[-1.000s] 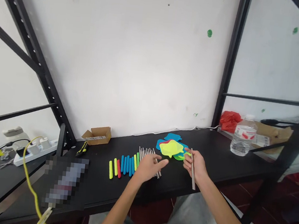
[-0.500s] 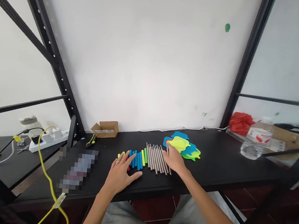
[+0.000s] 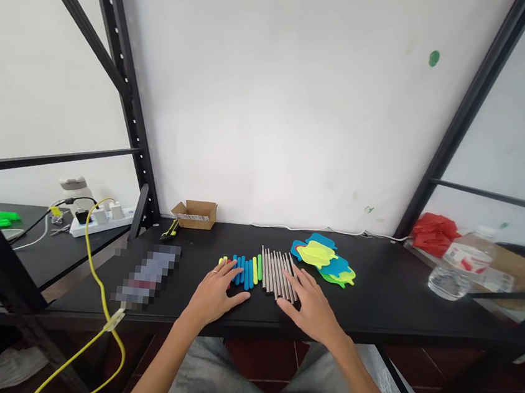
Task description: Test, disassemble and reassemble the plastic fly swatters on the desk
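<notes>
My left hand lies with fingers spread over the left end of a row of coloured plastic sticks; blue, yellow and green ones show, and a bit of red peeks out by my fingers. Fingers apart, my right hand rests on the right side of a row of thin metal rods. The rods lie side by side, right next to the coloured sticks. Behind my right hand is a loose pile of flat mesh pieces, yellow, blue and green, shaped like fly swatter heads.
A small open cardboard box and a yellow-black utility knife lie at the back left. Nearer is a blurred-out flat object by a yellow cable. A water bottle and red plastic bag stand right.
My right hand has drawn back from the mesh pieces onto the rods, its fingers now spread. My left hand stays over the coloured sticks. The view has shifted slightly.
</notes>
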`<state>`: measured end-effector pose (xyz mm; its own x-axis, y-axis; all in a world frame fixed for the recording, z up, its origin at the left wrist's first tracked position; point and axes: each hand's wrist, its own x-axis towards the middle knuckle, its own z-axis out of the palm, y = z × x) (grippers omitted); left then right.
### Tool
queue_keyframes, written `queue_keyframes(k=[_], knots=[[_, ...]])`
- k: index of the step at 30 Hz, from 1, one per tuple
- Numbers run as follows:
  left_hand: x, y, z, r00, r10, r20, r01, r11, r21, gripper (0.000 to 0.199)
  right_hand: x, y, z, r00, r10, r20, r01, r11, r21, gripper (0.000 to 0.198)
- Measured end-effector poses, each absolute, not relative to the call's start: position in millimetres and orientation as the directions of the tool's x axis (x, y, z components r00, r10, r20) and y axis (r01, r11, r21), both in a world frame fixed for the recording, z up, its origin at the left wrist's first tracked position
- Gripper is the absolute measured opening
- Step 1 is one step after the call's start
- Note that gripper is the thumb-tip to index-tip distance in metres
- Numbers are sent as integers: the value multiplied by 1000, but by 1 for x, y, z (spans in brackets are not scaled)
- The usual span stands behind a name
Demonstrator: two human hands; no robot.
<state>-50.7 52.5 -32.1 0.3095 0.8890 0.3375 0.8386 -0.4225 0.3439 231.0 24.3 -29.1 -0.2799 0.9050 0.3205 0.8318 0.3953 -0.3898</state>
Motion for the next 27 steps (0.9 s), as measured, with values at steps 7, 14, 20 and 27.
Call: queue_keyframes(k=[7, 14, 20, 27], knots=[[-50, 59, -32, 362, 863, 353, 813, -478, 333, 62, 230, 28, -33, -332, 903, 271, 834, 416, -362, 56], [-42, 89, -24, 438, 829, 349, 824, -525, 214, 68, 238, 51, -19, -316, 834, 453, 839, 469, -278, 54], [-2, 85, -12, 560, 740, 371, 731, -653, 200, 75, 282, 118, -1, -167, 921, 352, 955, 240, -173, 66], [101, 123, 4, 630, 743, 223, 674, -667, 318, 79, 314, 135, -11, -40, 953, 301, 987, 84, -134, 69]])
